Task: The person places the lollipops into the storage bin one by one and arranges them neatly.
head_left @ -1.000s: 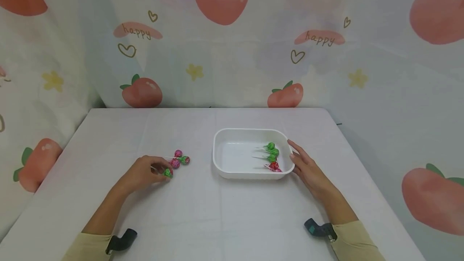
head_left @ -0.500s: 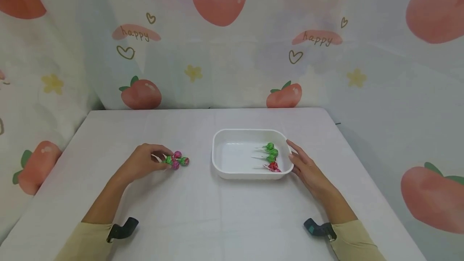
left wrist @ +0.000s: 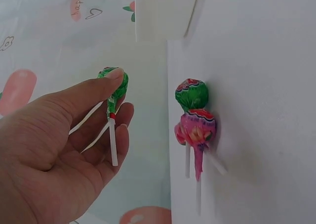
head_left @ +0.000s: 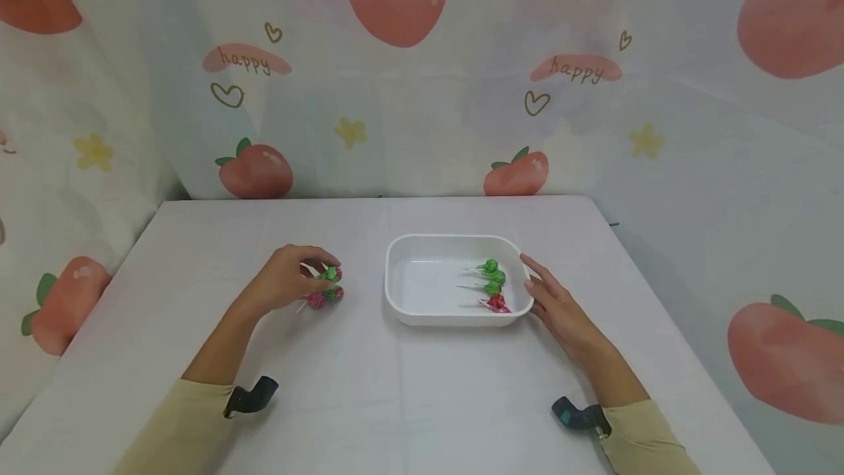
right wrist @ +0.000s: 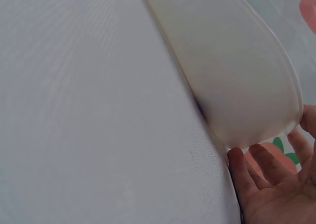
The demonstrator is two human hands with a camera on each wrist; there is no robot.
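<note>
My left hand (head_left: 290,277) pinches a green-wrapped lollipop (left wrist: 116,88) by its head, with the white stick hanging down beside the fingers. Just below it on the table lies a small bunch: a green lollipop (left wrist: 191,95) and pink ones, one pink lollipop (left wrist: 198,127) in front. Part of the bunch is hidden behind the hand in the head view. A white tray (head_left: 422,319) stands to the right. Against its right end rest the fairly straight fingers of my right hand (head_left: 563,317). Inside the tray, several green lollipops (head_left: 493,277) and red-pink lollipops (head_left: 497,303) lie along the right side.
A white cloth covers the table (head_left: 369,402). Behind it hangs a printed curtain (head_left: 428,116) with peaches and hearts. Both sleeves carry a black wrist camera, one left camera (head_left: 252,396) and one right camera (head_left: 574,415).
My left hand has moved away and to the right, carrying the green lollipop from in front of the bunch to above its far side. The right hand and the tray stay in place.
</note>
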